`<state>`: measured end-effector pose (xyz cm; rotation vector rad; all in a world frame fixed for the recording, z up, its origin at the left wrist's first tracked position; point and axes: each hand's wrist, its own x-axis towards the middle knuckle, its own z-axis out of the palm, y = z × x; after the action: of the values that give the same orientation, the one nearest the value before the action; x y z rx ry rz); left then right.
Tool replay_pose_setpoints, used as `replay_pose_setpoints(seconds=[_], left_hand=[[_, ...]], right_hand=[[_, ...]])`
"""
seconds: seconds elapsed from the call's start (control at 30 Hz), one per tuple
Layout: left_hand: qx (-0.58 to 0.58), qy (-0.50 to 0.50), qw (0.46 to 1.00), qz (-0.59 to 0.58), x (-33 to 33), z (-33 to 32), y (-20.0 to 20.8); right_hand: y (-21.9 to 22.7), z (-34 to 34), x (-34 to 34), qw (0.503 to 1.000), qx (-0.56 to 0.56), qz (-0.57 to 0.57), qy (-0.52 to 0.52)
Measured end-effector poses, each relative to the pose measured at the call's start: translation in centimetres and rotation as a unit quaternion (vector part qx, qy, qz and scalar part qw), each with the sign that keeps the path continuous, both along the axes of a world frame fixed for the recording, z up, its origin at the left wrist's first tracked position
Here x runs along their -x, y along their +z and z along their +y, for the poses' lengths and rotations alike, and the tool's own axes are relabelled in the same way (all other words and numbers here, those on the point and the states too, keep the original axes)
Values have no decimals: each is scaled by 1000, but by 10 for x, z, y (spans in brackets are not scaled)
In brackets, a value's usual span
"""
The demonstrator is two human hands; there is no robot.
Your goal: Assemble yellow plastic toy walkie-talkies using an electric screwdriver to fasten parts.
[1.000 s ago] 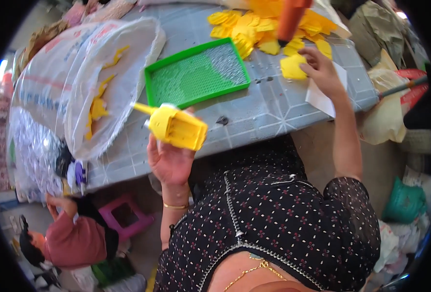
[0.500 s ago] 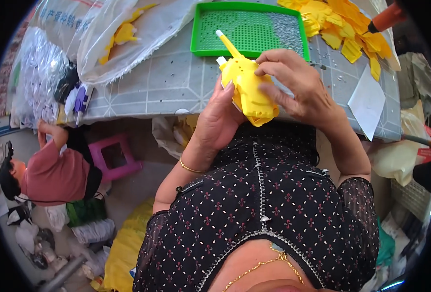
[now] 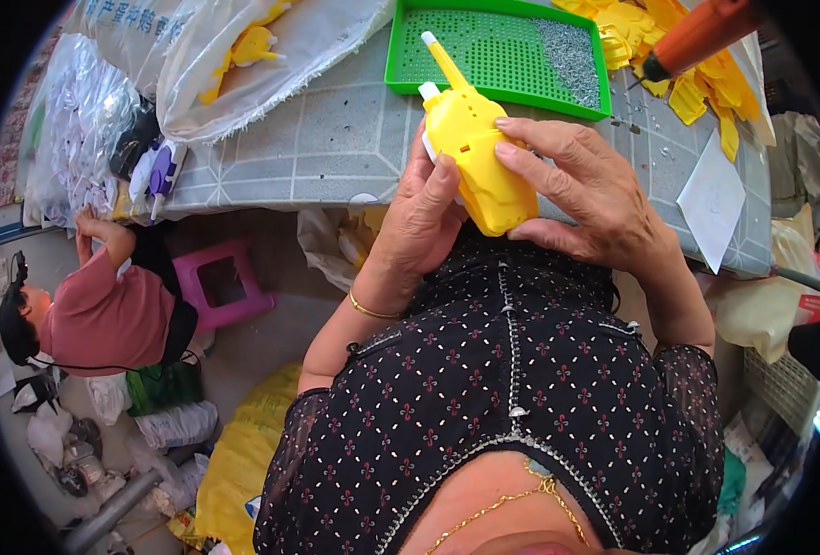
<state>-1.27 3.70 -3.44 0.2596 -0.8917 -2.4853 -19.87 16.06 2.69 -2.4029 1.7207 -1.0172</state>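
A yellow plastic toy body [image 3: 486, 165] with a thin, white-tipped rod and a short white stub at its far end is held up over the table's near edge. Round its left side my left hand [image 3: 425, 205] is closed, the thumb lying on the upper face. My right hand [image 3: 576, 190] rests against the toy's right side, its fingertips on the top and the thumb at the lower end. Small holes and a square slot show in the yellow face. Its underside and most of my left fingers are hidden.
Beyond the toy lies a green perforated tray [image 3: 493, 104] with small metal screws [image 3: 572, 60]. Yellow plastic shells [image 3: 696, 92] pile up at the far right, under an orange screwdriver [image 3: 701, 37]. A white sack [image 3: 280, 88] stands left. A person [image 3: 104, 314] sits near a pink stool [image 3: 220, 285].
My right hand's fingers have come down onto the toy, and its thumb now touches the lower end. The toy has turned slightly, showing a square slot. The whole view has shifted a little.
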Motion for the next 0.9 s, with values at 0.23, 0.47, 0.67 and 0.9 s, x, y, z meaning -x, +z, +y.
replay_pose_setpoints(seconds=[0.23,0.47,0.67,0.9], left_hand=[[0,-11,1000,9,-1,-3,-6],[-15,2,1000,-7,-4,-2,-10],[99,53,993,39,-5,-4,-13],[67,168,983,-26,8,4,0]], right_hand=[[-7,3,-2,999,19,49,7],[-13,6,-5,995,17,92,16],[-15,2,-18,999,24,25,-16],[-27,-8,-23,986,-65,-121,-91]])
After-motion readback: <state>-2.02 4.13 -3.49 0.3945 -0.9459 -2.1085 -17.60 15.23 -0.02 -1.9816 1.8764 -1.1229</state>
